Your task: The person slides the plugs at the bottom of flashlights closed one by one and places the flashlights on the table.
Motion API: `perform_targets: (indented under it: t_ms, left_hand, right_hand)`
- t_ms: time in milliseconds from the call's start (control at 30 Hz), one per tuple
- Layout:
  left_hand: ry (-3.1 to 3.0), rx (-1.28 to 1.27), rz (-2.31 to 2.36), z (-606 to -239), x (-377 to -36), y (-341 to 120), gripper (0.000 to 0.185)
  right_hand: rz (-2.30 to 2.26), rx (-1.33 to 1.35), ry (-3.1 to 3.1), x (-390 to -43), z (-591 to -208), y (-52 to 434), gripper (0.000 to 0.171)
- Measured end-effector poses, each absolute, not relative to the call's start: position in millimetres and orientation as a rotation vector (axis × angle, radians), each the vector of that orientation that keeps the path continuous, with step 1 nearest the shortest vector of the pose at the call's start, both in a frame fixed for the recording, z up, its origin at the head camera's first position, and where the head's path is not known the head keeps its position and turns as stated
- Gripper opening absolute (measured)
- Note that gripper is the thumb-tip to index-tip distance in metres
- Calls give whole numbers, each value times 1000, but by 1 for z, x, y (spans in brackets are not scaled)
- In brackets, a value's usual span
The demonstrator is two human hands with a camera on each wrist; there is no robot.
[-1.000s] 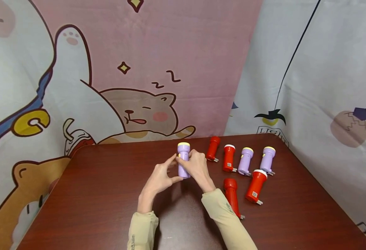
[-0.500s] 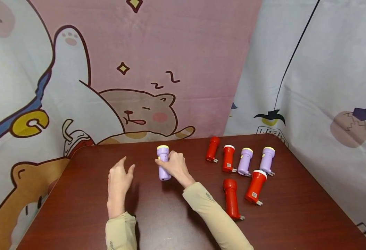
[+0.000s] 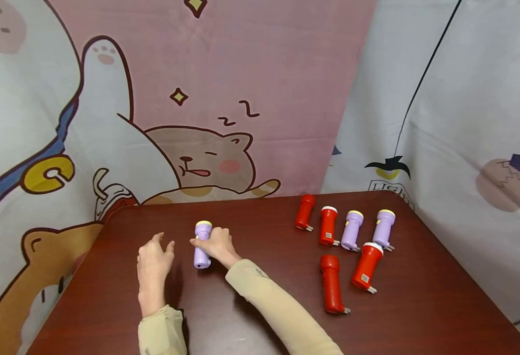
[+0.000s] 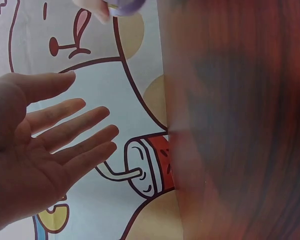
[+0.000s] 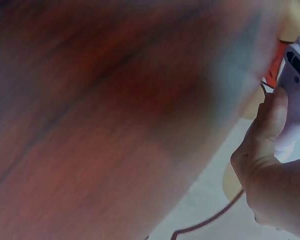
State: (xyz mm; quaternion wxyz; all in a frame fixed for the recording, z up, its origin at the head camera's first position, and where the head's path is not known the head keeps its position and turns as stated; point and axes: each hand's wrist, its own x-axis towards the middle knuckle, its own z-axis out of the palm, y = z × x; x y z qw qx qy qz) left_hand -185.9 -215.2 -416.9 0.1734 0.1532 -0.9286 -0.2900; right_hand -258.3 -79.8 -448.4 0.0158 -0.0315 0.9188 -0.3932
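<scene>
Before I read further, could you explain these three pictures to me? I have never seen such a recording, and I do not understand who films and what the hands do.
No machine works here: a person wears three cameras. The wide picture comes from the head; the two close, blurred ones come from each wrist. The right hand grips a purple flashlight low over the left part of the dark red table; its wrist view shows the thumb on the body. The left hand is beside it, fingers spread, holding nothing. On the right side lie four red flashlights and two purple ones. Cartoon cloths hang behind.
</scene>
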Motion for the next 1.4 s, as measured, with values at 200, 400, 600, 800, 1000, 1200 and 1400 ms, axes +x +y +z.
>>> perform_targets:
  t_ms: [200, 400, 600, 800, 1000, 1200, 1400]
  left_hand:
    - [-2624, 451, -818, -416, -185, -216, 41]
    - [-2666, 435, -828, -416, -185, -215, 41]
    - [-2717, 443, -851, -415, -184, -216, 42]
    - [-2764, 458, -871, -415, -183, -217, 42]
    - [-2786, 445, -880, -417, -184, -217, 42]
    - [-2820, 389, -897, -421, -188, -213, 40]
    - [-2871, 344, -905, -425, -194, -208, 39]
  right_hand:
    - [-1220, -37, 2861, -256, -450, -95, 49]
    - [-1131, -13, 2910, -251, -449, -106, 49]
    - [-1079, 0, 2943, -248, -456, -113, 49]
    - [-1070, -22, 2964, -247, -459, -113, 51]
    - [-1089, -53, 2920, -248, -460, -110, 53]
    - [-1203, -101, 2804, -248, -458, -96, 46]
    - [-1265, -182, 2772, -255, -449, -71, 46]
